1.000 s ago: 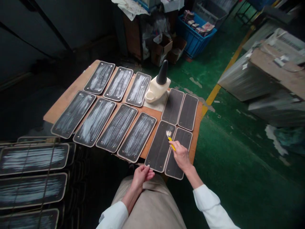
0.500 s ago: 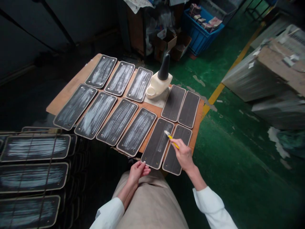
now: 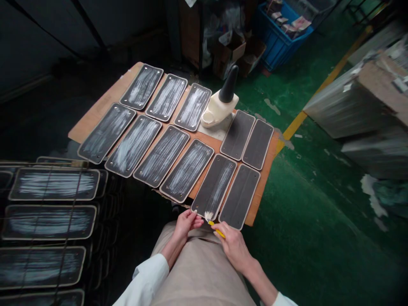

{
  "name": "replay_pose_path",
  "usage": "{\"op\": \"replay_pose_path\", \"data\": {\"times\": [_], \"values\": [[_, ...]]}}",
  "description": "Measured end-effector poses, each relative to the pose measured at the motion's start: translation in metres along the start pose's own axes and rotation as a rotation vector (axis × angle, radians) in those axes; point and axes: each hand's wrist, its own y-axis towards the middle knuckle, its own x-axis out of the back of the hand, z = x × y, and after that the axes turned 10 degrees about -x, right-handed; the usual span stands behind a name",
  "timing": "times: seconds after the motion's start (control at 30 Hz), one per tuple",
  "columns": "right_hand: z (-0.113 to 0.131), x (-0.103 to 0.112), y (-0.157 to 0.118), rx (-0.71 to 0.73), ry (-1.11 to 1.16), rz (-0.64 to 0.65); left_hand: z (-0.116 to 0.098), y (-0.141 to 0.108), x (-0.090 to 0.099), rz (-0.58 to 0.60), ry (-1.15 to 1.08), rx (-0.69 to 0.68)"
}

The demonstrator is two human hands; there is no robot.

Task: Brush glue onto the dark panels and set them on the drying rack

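Several dark rounded panels with pale rims lie on a brown board; those on the left bear white streaks. My right hand [image 3: 234, 246] holds a yellow-handled brush [image 3: 217, 228], its white bristles on the lower end of one panel [image 3: 212, 185]. White streaks run along that panel's right half. With its fingertips, my left hand [image 3: 186, 223] pinches the same panel's lower left corner. To the right lies an unstreaked panel [image 3: 240, 197]. A cream container with a black cone-shaped top [image 3: 219, 104] stands near the board's back edge.
On the lower left, a rack holds more streaked panels [image 3: 51, 222]. Beyond the board [image 3: 92, 123] are a blue crate [image 3: 277, 42] and cardboard boxes [image 3: 229, 53]. A grey bench-like block [image 3: 338, 102] stands at the right, past a yellow floor line [image 3: 295, 124].
My right hand and the brush have moved down the panel towards me, and the white streaks there are longer. My left hand stays at the corner. The whole view has shifted slightly.
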Motion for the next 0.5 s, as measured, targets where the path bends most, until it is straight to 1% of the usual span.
{"op": "replay_pose_path", "data": {"times": [0.1, 0.17, 0.23, 0.3, 0.4, 0.5], "values": [[-0.006, 0.019, 0.02, -0.049, 0.192, 0.043, 0.0, 0.0, 0.0, -0.007, 0.012, -0.012], [-0.017, 0.034, 0.043, -0.059, 0.251, 0.016, -0.001, 0.001, 0.0, -0.017, 0.02, -0.019], [-0.028, 0.05, 0.067, -0.05, 0.255, -0.076, -0.002, 0.001, 0.0, -0.02, 0.028, -0.018], [-0.033, 0.065, 0.088, -0.021, 0.233, -0.203, -0.003, 0.001, -0.001, -0.016, 0.039, -0.019], [-0.029, 0.085, 0.116, 0.068, 0.138, -0.389, -0.004, 0.001, -0.002, -0.015, 0.049, -0.031], [-0.022, 0.093, 0.136, 0.145, -0.075, -0.501, -0.003, 0.002, -0.001, -0.023, 0.045, -0.035]]}}
